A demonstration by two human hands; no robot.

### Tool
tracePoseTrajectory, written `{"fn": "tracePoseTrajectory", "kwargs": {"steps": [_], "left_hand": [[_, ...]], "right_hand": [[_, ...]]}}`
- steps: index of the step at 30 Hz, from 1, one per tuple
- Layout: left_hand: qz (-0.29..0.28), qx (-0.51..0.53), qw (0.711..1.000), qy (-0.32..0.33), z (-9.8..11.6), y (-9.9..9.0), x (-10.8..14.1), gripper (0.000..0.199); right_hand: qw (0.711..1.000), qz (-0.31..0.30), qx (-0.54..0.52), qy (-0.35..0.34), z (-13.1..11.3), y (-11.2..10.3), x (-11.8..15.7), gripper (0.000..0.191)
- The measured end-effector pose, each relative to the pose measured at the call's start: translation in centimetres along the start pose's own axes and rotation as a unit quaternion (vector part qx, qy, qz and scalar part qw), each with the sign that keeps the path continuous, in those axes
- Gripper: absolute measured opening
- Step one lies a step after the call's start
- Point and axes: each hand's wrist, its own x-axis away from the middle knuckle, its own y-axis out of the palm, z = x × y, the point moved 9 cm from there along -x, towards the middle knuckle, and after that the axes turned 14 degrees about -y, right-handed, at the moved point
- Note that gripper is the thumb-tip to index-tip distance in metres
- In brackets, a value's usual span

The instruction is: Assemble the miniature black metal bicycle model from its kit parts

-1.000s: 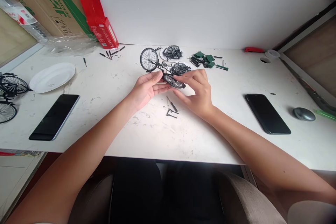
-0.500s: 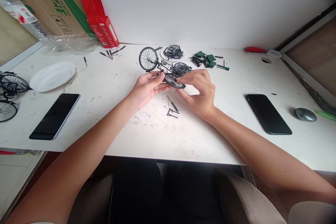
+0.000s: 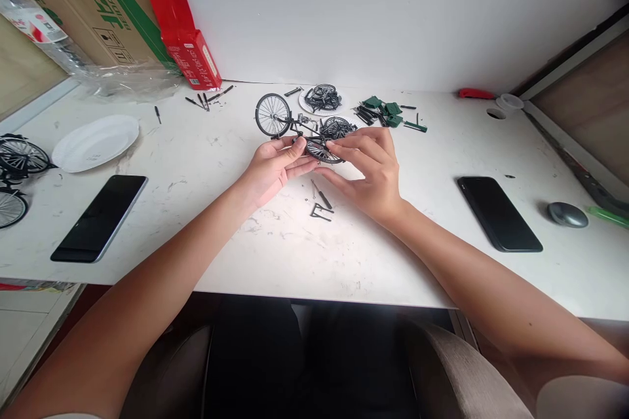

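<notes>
A black model bicycle (image 3: 273,115) is held above the white table, one wheel toward the upper left and the other between the hands. My left hand (image 3: 272,167) grips its frame near the lower wheel, thumb on top and fingers underneath. At that wheel's right side, my right hand (image 3: 368,167) has its index fingertip on or close to the wheel, with the thumb apart below. Just below the hands lie a small screwdriver (image 3: 324,200) and a black bracket-like part (image 3: 321,212). Part of the lower wheel is hidden by fingers.
Behind are a plate of black bicycle parts (image 3: 323,98), loose wheels (image 3: 338,127) and green pieces (image 3: 393,111). Phones lie left (image 3: 101,217) and right (image 3: 501,213). A white plate (image 3: 95,143), a red box (image 3: 194,59) and a dark mouse (image 3: 567,214) also stand around.
The bicycle has turned a little, its far wheel lower and further left. My right thumb has moved left, toward my left fingertips. The whole view has shifted slightly.
</notes>
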Motion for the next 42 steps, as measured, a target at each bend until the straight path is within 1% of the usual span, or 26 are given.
{"fn": "tracePoseTrajectory", "kwargs": {"steps": [3, 6, 10, 15, 20, 23, 28, 34, 38, 42], "left_hand": [[-0.001, 0.000, 1.000, -0.006, -0.1, 0.2, 0.1, 0.032], [0.002, -0.014, 1.000, -0.015, -0.2, 0.2, 0.2, 0.034], [-0.007, -0.024, 1.000, -0.008, 0.0, 0.3, 0.2, 0.035], [-0.019, -0.028, 0.999, -0.003, 0.0, 0.4, 0.2, 0.038], [-0.021, -0.032, 0.999, -0.005, 0.0, 0.3, 0.1, 0.038], [-0.028, -0.040, 0.999, -0.009, 0.0, 0.4, 0.1, 0.038], [-0.036, -0.051, 0.998, -0.012, -0.1, 0.6, 0.1, 0.040], [-0.029, -0.051, 0.998, -0.010, -0.1, 0.6, 0.1, 0.039], [-0.026, -0.051, 0.998, -0.017, -0.1, 0.5, 0.2, 0.041], [-0.025, -0.056, 0.998, -0.033, -0.4, 0.6, 0.1, 0.051]], "right_hand": [[1.000, -0.009, 0.018, -0.003, -0.2, 0.1, 0.0, 0.037], [1.000, -0.001, 0.024, -0.003, -0.4, 0.0, 0.1, 0.035], [1.000, 0.023, 0.010, -0.006, -0.8, -0.3, 0.0, 0.032], [1.000, 0.020, -0.015, 0.003, -0.9, -0.3, -0.2, 0.032], [0.999, 0.031, -0.022, 0.010, -0.8, -0.2, 0.0, 0.030], [0.999, 0.049, -0.020, 0.005, -1.1, -0.5, -0.1, 0.027], [0.994, 0.096, -0.022, -0.039, -2.1, -1.5, -0.4, 0.021], [0.998, 0.060, -0.028, 0.017, -1.0, -0.7, 0.0, 0.020], [0.998, 0.056, -0.021, 0.019, -0.6, -0.8, 0.1, 0.023], [0.999, 0.039, 0.006, 0.031, 0.2, -1.0, 0.1, 0.024]]}}
